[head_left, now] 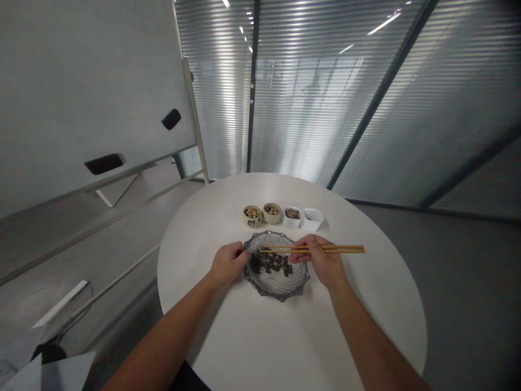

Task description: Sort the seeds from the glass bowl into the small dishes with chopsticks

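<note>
Glass bowl (277, 285) on round white worktop (260, 347), dark seeds (272, 263) inside. Right hand (321, 258) grasping wooden chopsticks (342, 249), tips over bowl. Left hand (230, 262) gripping bowl's rim. Beyond: two round food-filled cups (272, 213), two white square cups (292, 217), one holding brown bits.

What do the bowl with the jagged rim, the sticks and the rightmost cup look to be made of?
Bowl: clear glass or hard plastic, shiny; the table's white shows through its ridges.
Sticks: likely wood or bamboo, smooth, from their even yellow-brown.
Cup: plain white, perhaps ceramic or plastic.
</note>
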The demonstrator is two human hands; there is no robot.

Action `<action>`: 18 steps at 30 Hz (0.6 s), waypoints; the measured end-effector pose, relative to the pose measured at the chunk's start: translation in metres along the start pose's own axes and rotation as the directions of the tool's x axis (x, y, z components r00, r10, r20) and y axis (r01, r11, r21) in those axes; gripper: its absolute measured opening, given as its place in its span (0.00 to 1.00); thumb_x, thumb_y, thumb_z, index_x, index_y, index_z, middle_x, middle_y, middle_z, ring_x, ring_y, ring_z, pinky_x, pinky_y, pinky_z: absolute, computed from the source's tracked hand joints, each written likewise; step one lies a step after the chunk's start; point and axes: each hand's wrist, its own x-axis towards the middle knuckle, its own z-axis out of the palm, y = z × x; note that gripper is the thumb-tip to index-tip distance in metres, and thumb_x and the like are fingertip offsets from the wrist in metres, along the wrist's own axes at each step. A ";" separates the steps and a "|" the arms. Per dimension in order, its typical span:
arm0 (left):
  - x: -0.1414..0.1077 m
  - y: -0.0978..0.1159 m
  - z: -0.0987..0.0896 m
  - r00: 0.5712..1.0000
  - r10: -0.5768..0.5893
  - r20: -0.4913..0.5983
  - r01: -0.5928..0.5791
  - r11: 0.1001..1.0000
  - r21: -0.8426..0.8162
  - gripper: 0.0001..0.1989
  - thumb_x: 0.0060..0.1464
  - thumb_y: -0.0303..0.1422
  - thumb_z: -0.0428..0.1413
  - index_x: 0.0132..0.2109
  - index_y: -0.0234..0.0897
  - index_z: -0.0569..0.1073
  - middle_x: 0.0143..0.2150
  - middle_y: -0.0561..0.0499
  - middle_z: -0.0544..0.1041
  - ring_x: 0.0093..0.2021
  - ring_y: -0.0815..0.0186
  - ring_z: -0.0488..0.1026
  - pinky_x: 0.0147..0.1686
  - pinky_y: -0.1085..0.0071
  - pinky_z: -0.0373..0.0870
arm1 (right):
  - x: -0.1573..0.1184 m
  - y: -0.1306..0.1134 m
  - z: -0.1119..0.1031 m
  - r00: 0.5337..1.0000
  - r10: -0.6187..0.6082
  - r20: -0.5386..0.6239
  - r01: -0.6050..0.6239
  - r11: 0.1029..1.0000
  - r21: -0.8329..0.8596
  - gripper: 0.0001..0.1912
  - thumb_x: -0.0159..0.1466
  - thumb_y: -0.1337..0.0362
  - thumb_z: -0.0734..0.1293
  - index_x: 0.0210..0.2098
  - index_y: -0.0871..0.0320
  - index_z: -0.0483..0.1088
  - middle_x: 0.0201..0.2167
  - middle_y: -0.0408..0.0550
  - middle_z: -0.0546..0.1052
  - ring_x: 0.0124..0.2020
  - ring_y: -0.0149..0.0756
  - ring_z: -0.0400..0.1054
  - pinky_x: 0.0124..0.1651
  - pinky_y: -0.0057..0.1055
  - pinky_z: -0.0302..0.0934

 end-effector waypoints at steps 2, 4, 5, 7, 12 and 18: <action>0.000 -0.001 0.000 1.000 0.005 -0.001 -0.005 1.000 -0.002 0.14 0.57 0.39 0.50 0.27 0.37 0.65 0.23 0.57 0.62 0.27 0.70 0.61 0.28 0.72 0.51 | 0.001 0.000 0.002 1.000 0.019 -0.013 -0.019 1.000 -0.008 0.29 0.55 0.36 0.73 0.28 0.60 0.75 0.17 0.50 0.79 0.18 0.42 0.76 0.22 0.35 0.75; 0.000 0.000 0.000 1.000 0.005 -0.007 -0.005 1.000 -0.007 0.14 0.57 0.39 0.50 0.27 0.37 0.65 0.23 0.57 0.62 0.27 0.70 0.61 0.28 0.72 0.51 | 0.002 0.001 0.002 0.999 0.036 -0.021 -0.037 0.999 -0.010 0.30 0.54 0.36 0.74 0.28 0.59 0.74 0.17 0.50 0.79 0.18 0.42 0.76 0.22 0.35 0.75; -0.001 0.000 0.000 1.000 0.005 -0.009 -0.005 1.000 -0.007 0.14 0.57 0.39 0.50 0.27 0.37 0.65 0.23 0.57 0.62 0.27 0.70 0.61 0.28 0.72 0.51 | 0.003 0.002 0.003 0.999 0.043 -0.023 -0.043 0.999 -0.012 0.30 0.54 0.36 0.74 0.28 0.59 0.74 0.17 0.50 0.79 0.18 0.42 0.76 0.22 0.35 0.75; -0.001 0.002 -0.001 1.000 0.008 -0.006 -0.008 1.000 0.004 0.14 0.57 0.39 0.50 0.26 0.37 0.65 0.23 0.57 0.62 0.27 0.70 0.61 0.28 0.71 0.51 | 0.005 0.003 0.003 0.999 0.049 -0.022 -0.050 0.999 -0.016 0.29 0.54 0.36 0.74 0.27 0.59 0.75 0.17 0.50 0.79 0.18 0.42 0.76 0.22 0.35 0.75; -0.001 0.004 -0.001 1.000 -0.006 -0.007 0.006 1.000 0.002 0.14 0.56 0.39 0.51 0.26 0.37 0.65 0.22 0.57 0.62 0.27 0.69 0.61 0.28 0.72 0.51 | 0.006 0.006 0.003 0.998 0.053 -0.035 -0.054 0.998 -0.030 0.28 0.54 0.37 0.74 0.27 0.58 0.76 0.18 0.50 0.79 0.18 0.43 0.77 0.22 0.36 0.76; -0.001 0.002 0.000 1.000 -0.018 -0.012 0.018 1.000 -0.001 0.14 0.56 0.40 0.51 0.26 0.37 0.66 0.22 0.57 0.63 0.27 0.69 0.61 0.28 0.72 0.52 | 0.004 0.007 0.004 0.998 0.025 -0.060 -0.029 0.997 -0.076 0.26 0.56 0.38 0.74 0.26 0.58 0.77 0.18 0.51 0.80 0.19 0.45 0.77 0.23 0.36 0.76</action>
